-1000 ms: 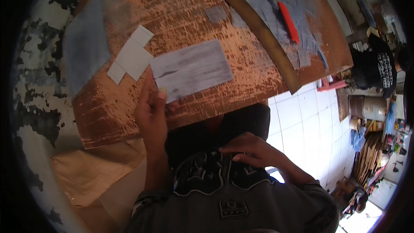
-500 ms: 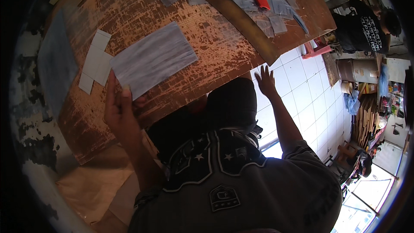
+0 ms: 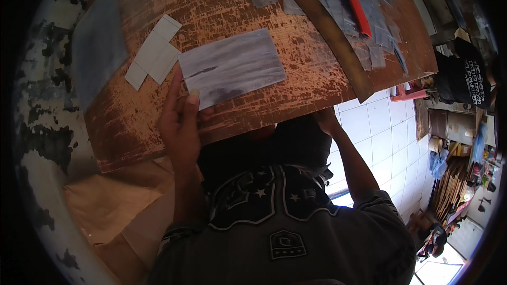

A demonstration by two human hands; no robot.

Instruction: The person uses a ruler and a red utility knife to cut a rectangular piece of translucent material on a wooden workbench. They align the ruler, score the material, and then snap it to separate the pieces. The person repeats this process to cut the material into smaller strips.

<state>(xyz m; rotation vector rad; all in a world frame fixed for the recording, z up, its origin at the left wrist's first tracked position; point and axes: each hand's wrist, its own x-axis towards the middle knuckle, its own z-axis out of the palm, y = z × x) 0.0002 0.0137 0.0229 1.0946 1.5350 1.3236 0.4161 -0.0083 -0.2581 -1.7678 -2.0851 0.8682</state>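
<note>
My left hand pinches a grey, streaky rectangular sheet at its lower left corner, thumb on top and fingers beneath. The sheet is over the worn brown table. Close to its left end lies a white card template with ruled lines, made of offset rectangles. My right hand is down at the table's front edge, over my dark-clothed lap. Its fingers are hidden by the edge, so what they do or hold does not show.
A long brown strip crosses the table. Beyond it are a red-handled tool and several clear plastic pieces. A bluish sheet covers the left end. A person in black is at the far right, near a red stool.
My right hand, spread in the air beside the table before, has moved left and in under the table's edge. My left hand keeps hold of the grey sheet. The whole view has shifted.
</note>
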